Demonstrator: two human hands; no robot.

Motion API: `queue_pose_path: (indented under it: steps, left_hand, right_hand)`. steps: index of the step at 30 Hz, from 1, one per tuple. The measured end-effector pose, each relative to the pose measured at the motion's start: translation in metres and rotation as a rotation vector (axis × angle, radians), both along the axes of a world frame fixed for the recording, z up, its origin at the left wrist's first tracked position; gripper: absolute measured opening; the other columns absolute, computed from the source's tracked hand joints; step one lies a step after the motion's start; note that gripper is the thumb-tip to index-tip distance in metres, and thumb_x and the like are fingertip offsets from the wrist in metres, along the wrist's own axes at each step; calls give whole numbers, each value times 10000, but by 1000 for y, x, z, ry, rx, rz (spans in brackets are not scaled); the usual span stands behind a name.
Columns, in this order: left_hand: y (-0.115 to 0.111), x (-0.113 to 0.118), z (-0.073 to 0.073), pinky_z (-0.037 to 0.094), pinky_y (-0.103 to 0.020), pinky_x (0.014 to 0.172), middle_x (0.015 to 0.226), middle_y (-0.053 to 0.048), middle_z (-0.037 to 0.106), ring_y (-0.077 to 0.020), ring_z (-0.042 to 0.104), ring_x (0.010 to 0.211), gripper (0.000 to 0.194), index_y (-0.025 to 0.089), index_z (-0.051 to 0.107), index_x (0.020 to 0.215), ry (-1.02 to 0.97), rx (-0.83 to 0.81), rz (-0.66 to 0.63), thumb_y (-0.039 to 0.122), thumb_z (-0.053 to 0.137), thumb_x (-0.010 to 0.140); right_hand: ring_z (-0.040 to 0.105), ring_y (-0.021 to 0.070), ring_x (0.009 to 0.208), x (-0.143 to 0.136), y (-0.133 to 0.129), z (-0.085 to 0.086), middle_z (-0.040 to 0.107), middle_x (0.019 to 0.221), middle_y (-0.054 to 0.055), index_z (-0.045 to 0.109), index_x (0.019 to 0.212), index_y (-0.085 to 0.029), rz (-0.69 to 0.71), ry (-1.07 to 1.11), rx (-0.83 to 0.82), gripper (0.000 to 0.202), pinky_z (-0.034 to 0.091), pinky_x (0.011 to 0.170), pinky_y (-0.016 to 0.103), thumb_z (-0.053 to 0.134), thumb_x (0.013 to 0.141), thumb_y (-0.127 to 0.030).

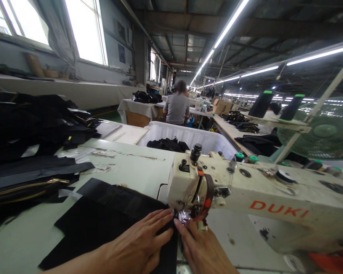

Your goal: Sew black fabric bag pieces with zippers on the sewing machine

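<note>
A black fabric piece [103,217] lies on the pale green table, its right edge running under the head of the sewing machine [185,179]. My left hand [144,238] rests palm down on this fabric, fingers stretched toward the lit presser foot [184,217] and holding nothing. Just right of the fabric's edge, my right hand [201,243] lies close beside the presser foot, fingertips near the seam line. Its fingers point forward, and some are partly hidden by the machine head. What lies under its fingertips is too small to make out.
Black fabric pieces with gold zippers [31,186] are heaped at the left. Behind the machine stands a white bin [194,137] with dark cloth inside. Farther back a person in a grey shirt [176,108] sits. Thread cones [261,104] and a green fan [324,131] are at the right.
</note>
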State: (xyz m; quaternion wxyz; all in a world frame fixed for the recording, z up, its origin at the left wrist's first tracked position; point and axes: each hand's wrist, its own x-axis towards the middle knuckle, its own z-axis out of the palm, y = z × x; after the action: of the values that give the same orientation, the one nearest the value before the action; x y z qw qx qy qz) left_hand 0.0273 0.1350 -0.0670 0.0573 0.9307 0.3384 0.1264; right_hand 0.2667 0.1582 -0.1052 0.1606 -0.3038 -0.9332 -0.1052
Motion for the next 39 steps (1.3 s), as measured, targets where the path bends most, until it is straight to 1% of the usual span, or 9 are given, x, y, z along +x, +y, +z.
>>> queue_pose_path:
  steps: [4, 8, 12, 16, 22, 26, 29, 35, 39]
  left_hand:
    - [0, -1, 2, 395, -432, 1126, 1499, -174, 394, -301, 338, 1412, 546, 156, 511, 1311, -14, -11, 38, 38, 496, 778]
    - [1, 0, 4, 380, -412, 1141, 1407, -130, 518, -257, 435, 1356, 608, 174, 470, 1359, -37, -22, 6, 21, 484, 770]
    - [2, -1, 5, 359, -419, 1152, 1438, -116, 502, -240, 427, 1365, 685, 178, 437, 1383, -73, -20, -30, -13, 476, 726]
    - [4, 0, 9, 347, -427, 1158, 1403, -110, 541, -246, 436, 1356, 583, 171, 522, 1286, -102, -46, -47, -17, 476, 736]
    - [6, 6, 15, 396, -420, 1114, 1203, -57, 666, -230, 578, 1180, 393, 221, 603, 1132, -220, -78, -72, 17, 475, 821]
    - [7, 6, 12, 419, -385, 1095, 1169, -51, 677, -213, 600, 1138, 327, 226, 610, 1083, -243, -85, -69, 36, 471, 856]
    - [7, 5, 8, 420, -347, 1094, 1136, -58, 684, -194, 608, 1126, 312, 208, 586, 1133, -224, -89, -46, 57, 465, 889]
    - [5, 10, 1, 433, -371, 1092, 1192, -96, 672, -233, 608, 1161, 321, 164, 524, 1258, -120, 2, -19, 236, 567, 948]
    - [6, 13, -8, 490, -374, 1033, 1179, -144, 673, -255, 615, 1158, 264, 108, 550, 1207, -101, 153, -38, 85, 419, 979]
  right_hand:
    - [677, 272, 915, -3, 3, 3, 677, 1145, 157, 492, 1352, -90, 14, -18, 42, 560, 580, 778, 391, 476, 797, -20]
    - [675, 250, 901, -7, 2, 4, 690, 1100, 133, 489, 1352, -108, 14, 17, 78, 606, 571, 772, 348, 486, 755, -8]
    - [675, 254, 854, -12, 0, 6, 695, 1055, 129, 507, 1324, -83, -16, 28, 97, 625, 567, 760, 361, 483, 707, 11]
    - [672, 260, 853, -15, -1, 10, 692, 1045, 141, 523, 1290, -52, -12, 3, 99, 585, 564, 746, 358, 479, 712, 25]
    - [671, 268, 867, -15, -1, 17, 686, 1025, 167, 506, 1293, -28, 4, -24, 69, 576, 558, 759, 382, 442, 722, 19]
    - [673, 259, 863, -15, -2, 17, 685, 1043, 157, 520, 1283, -58, -2, -1, 18, 501, 558, 763, 375, 443, 789, -36]
    - [682, 256, 865, -13, -2, 15, 691, 1048, 149, 521, 1288, -87, -1, 26, 28, 477, 561, 751, 366, 439, 819, -58]
    - [697, 254, 798, -13, -2, 12, 707, 1025, 158, 521, 1279, -66, -1, 1, 43, 469, 566, 705, 354, 454, 815, -59]
    - [700, 258, 798, -11, 0, 13, 701, 1064, 156, 517, 1286, -77, -2, -2, 29, 441, 569, 693, 362, 472, 848, -81]
